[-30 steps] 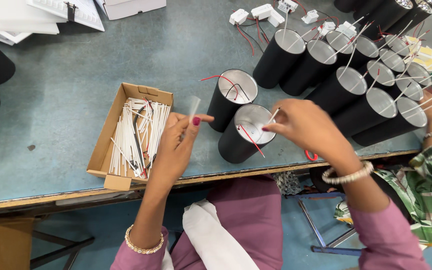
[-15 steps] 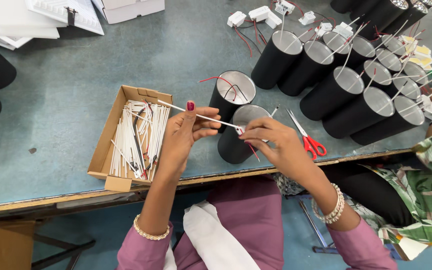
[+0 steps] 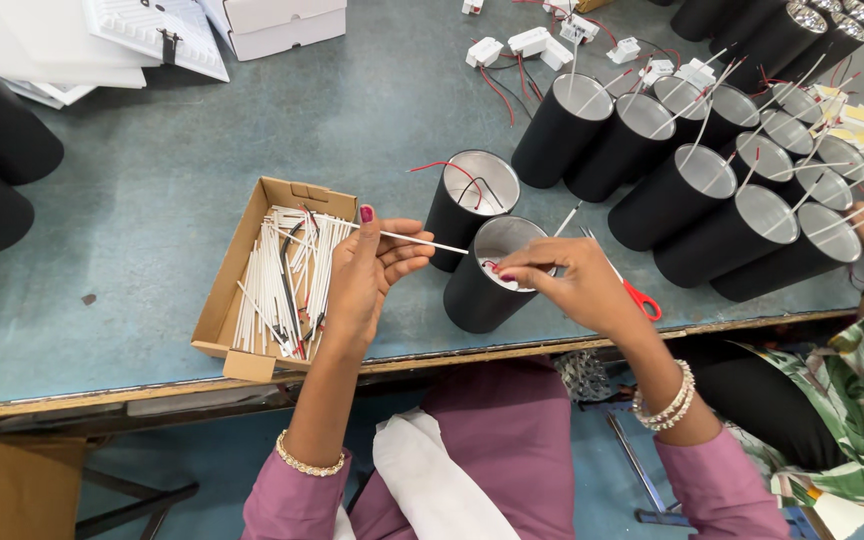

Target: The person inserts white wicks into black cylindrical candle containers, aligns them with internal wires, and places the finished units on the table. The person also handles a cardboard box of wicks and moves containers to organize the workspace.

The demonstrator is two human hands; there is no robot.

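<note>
While hard to make out at the fingertips, looks like a sleeving step: feeding a red wire (image 3: 492,266) into a thin white tube (image 3: 432,243). Left hand (image 3: 367,270) clenched lightly, its fingers pinching the tube near the middle and keeping it almost level, just above the table (image 3: 152,200) and pointed at the mouth of the nearest black cylinder (image 3: 477,300). Right hand (image 3: 562,285) over that open mouth, fingers closed in a fine pinch, apparently on the end of the red wire coming out of the cylinder; cannot tell whether wire and tube already meet. To the left, touching the wrist, an open cardboard box (image 3: 214,320) full of more white tubes. Behind, a second cylinder (image 3: 467,205) with red and black leads, and farther right a packed row of cylinders (image 3: 732,200) with tubes already sticking out. Red-handled scissors (image 3: 642,300) lying just beyond the right hand. Calls next for a steady tube, a straight wire tip, and exact alignment of the two ends before pushing.
</note>
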